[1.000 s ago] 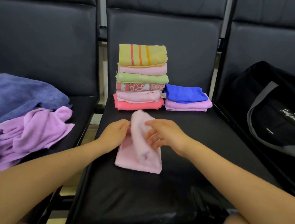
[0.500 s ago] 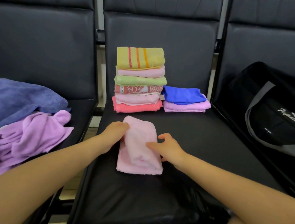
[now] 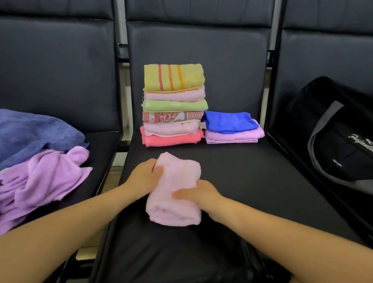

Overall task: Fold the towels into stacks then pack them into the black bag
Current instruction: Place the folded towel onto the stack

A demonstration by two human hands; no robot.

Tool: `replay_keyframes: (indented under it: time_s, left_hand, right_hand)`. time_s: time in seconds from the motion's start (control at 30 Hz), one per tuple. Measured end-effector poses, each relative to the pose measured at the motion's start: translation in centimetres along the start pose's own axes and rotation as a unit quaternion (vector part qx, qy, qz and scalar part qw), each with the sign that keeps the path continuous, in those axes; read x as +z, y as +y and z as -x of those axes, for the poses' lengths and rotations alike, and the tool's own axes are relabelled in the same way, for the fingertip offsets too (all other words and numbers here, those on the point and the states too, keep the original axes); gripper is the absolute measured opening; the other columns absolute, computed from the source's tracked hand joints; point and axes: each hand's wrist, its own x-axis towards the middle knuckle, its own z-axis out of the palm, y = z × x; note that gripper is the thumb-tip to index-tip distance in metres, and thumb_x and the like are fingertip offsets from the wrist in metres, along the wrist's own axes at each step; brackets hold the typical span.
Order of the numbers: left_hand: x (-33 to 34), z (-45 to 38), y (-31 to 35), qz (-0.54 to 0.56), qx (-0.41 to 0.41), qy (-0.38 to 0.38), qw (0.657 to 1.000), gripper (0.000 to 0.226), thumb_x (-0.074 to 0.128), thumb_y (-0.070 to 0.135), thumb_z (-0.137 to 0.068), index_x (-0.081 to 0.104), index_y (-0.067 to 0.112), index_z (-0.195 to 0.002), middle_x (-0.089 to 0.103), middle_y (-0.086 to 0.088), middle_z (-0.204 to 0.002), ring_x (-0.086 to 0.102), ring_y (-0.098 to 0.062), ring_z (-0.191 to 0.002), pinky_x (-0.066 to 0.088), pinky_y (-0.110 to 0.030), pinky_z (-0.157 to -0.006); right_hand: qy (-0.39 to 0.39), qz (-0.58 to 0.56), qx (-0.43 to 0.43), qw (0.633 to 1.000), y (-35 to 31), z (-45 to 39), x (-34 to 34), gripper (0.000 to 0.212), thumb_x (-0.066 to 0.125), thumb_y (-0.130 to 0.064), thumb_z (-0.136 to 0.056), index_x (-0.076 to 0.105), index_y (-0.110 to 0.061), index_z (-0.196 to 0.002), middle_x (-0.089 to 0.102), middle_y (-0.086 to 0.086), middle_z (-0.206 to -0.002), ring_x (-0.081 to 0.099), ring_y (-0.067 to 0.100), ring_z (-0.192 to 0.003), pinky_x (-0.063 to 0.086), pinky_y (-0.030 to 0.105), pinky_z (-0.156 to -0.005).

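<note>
Both hands are clamped on the folded pink towel in the middle of the centre seat, left hand gripping its left edge, right hand holding the right side with the thumb on top. I'd squeeze evenly from both sides so the fold doesn't flop open, then lift it flat. The tall stack sits just beyond, the short stack to its right, and the black bag on the right seat.

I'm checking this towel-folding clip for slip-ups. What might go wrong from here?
The tall stack of six folded towels looks slightly uneven; adding the folded pale pink towel that both hands grip might topple it. Lifted loosely, its folds may open. The black duffel bag looks closed, so packing may stall.
</note>
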Motion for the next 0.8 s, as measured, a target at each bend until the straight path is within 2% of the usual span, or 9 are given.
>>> replay_keyframes:
  time_s: [0.07,0.13,0.2,0.33,0.5,0.63,0.67,0.73,0.8]
  left_hand:
    - [0.0,0.5,0.5,0.145,-0.059,-0.023,0.987,0.022,0.048,0.022,-0.098,0.059,0.007,-0.11,0.063,-0.011,-0.112,0.058,-0.021,-0.095,0.044,-0.03,-0.078]
    - [-0.1,1.3,1.5,0.332,-0.126,-0.06,0.933,0.027,0.058,0.026,-0.094,0.06,0.007,-0.114,0.064,-0.012,-0.117,0.061,-0.02,-0.098,0.049,-0.031,-0.08]
    - [-0.2,1.8,2.5,0.42,-0.165,-0.111,0.885,0.042,0.062,0.039,-0.088,0.06,0.012,-0.119,0.065,-0.009,-0.119,0.062,-0.021,-0.106,0.05,-0.033,-0.083]
    - [-1.1,2.6,5.0,0.514,-0.233,-0.171,0.808,0.039,0.06,0.049,-0.084,0.067,0.013,-0.097,0.073,-0.011,-0.078,0.063,-0.024,-0.086,0.047,-0.038,-0.069]
    - [-2.1,2.0,5.7,0.57,-0.17,-0.166,0.786,0.044,0.06,0.047,-0.087,0.058,0.027,-0.127,0.072,-0.011,-0.109,0.069,-0.03,-0.097,0.055,-0.041,-0.072]
    - [-1.2,2.3,5.7,0.553,-0.172,-0.249,0.776,0.051,0.065,0.056,-0.082,0.064,0.024,-0.122,0.067,-0.011,-0.12,0.065,-0.03,-0.109,0.047,-0.046,-0.098]
    - [-0.7,2.4,5.9,0.555,-0.172,-0.251,0.774,0.05,0.063,0.055,-0.083,0.064,0.023,-0.121,0.069,-0.013,-0.116,0.066,-0.027,-0.107,0.048,-0.043,-0.097]
    - [0.1,2.5,6.7,0.59,-0.168,-0.216,0.76,0.038,0.06,0.048,-0.085,0.062,0.024,-0.115,0.073,-0.015,-0.095,0.073,-0.024,-0.085,0.058,-0.037,-0.076]
    - [0.4,2.5,7.1,0.618,-0.163,-0.181,0.747,0.036,0.062,0.044,-0.084,0.062,0.023,-0.113,0.074,-0.015,-0.097,0.073,-0.029,-0.083,0.058,-0.041,-0.067]
  right_hand:
    - [0.023,-0.132,-0.006,0.991,-0.2,0.1,-0.6,0.032,0.067,-0.009,-0.085,0.064,-0.008,-0.117,0.066,0.008,-0.119,0.063,0.019,-0.105,0.05,0.031,-0.092]
    - [0.028,-0.167,-0.018,0.985,-0.8,-0.1,-1.4,0.027,0.068,-0.007,-0.083,0.065,-0.014,-0.109,0.069,0.007,-0.11,0.065,0.02,-0.099,0.052,0.033,-0.089]
    - [0.021,-0.19,-0.043,0.981,-1.8,-0.1,-1.9,0.02,0.066,-0.006,-0.083,0.063,-0.023,-0.094,0.068,0.002,-0.098,0.064,0.015,-0.089,0.052,0.031,-0.081]
    - [-0.008,-0.238,-0.055,0.97,-3.2,0.3,-2.8,0.018,0.064,-0.009,-0.085,0.064,-0.025,-0.093,0.07,0.005,-0.1,0.066,0.02,-0.091,0.054,0.038,-0.082]
    - [-0.083,-0.233,-0.066,0.967,-3.7,0.6,-4.4,0.031,0.066,-0.013,-0.084,0.062,-0.016,-0.115,0.066,0.016,-0.118,0.063,0.033,-0.112,0.048,0.05,-0.098]
    - [-0.073,-0.267,-0.084,0.957,-3.8,0.8,-5.9,0.032,0.063,-0.014,-0.086,0.058,-0.016,-0.118,0.067,0.014,-0.113,0.066,0.03,-0.103,0.054,0.045,-0.086]
    - [-0.07,-0.273,-0.087,0.955,-3.6,0.7,-6.2,0.032,0.063,-0.014,-0.086,0.059,-0.016,-0.118,0.068,0.014,-0.111,0.066,0.03,-0.101,0.054,0.044,-0.084]
    - [-0.066,-0.274,-0.094,0.955,-3.2,0.7,-6.5,0.039,0.068,-0.017,-0.081,0.059,-0.016,-0.119,0.068,0.014,-0.115,0.065,0.032,-0.106,0.052,0.049,-0.091]
    - [-0.069,-0.278,-0.096,0.953,-2.9,0.7,-6.8,0.046,0.071,-0.02,-0.077,0.059,-0.018,-0.121,0.067,0.012,-0.117,0.063,0.032,-0.11,0.05,0.052,-0.095]
